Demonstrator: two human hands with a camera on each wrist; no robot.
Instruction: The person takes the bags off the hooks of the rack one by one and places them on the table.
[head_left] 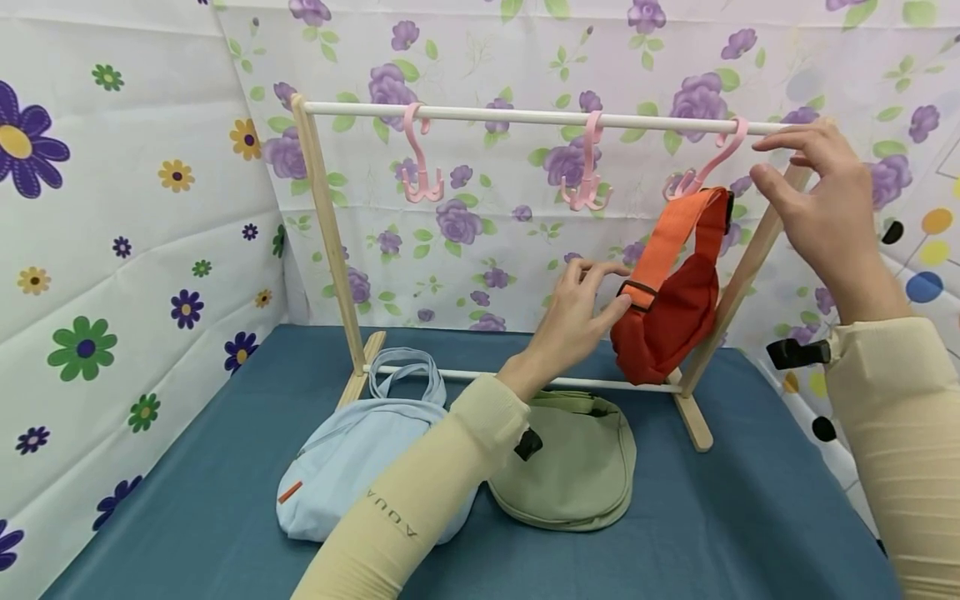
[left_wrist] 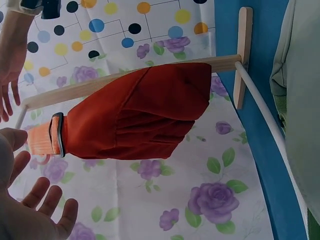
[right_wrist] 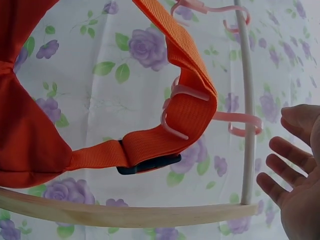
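A red waist bag (head_left: 667, 321) with an orange strap (head_left: 667, 242) hangs by that strap from the rightmost pink hook (head_left: 708, 162), which tilts on the rack's white bar. In the right wrist view the strap (right_wrist: 192, 112) loops over the hook's prongs. My left hand (head_left: 577, 308) is beside the bag's left side near the buckle, fingers spread; in the left wrist view this hand (left_wrist: 35, 195) appears apart from the bag. Close to the bar's right end, my right hand (head_left: 825, 196) is raised with loosely bent fingers, holding nothing.
Two more pink hooks, one at left (head_left: 422, 158) and one in the middle (head_left: 587, 167), hang on the bar (head_left: 487, 115). On the blue tabletop (head_left: 225, 467) lie a light blue bag (head_left: 360, 450), partly behind my left sleeve, and a grey-green bag (head_left: 577, 467). Wooden posts (head_left: 326, 225) hold the rack.
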